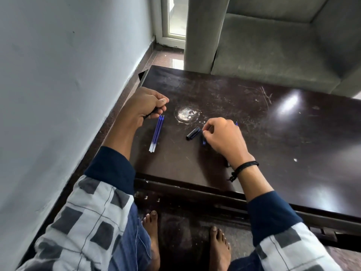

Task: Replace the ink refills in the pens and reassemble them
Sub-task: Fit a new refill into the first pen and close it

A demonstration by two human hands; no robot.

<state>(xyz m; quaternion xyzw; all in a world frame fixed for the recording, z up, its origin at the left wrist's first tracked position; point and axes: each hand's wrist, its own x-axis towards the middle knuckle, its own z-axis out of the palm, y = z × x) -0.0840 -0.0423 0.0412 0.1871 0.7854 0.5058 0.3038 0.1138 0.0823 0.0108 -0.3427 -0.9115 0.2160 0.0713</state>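
Looks mid-swap to me. Left hand [147, 106], left of the scuff [186, 114], is curled round a dark barrel [151, 115]. Right hand [220, 136], below-right of the scuff, pinches a blue refill [204, 141] beside a black piece [193, 133]. Spare refills [156, 133] lie below-left of the scuff. Next move probably needs the refill lined up with the barrel's opening.

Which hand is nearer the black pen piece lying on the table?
Right. The right hand, pinching a blue refill, sits just right of the pen piece; the left hand, gripping a dark part, is far left, beyond the three loose refills.
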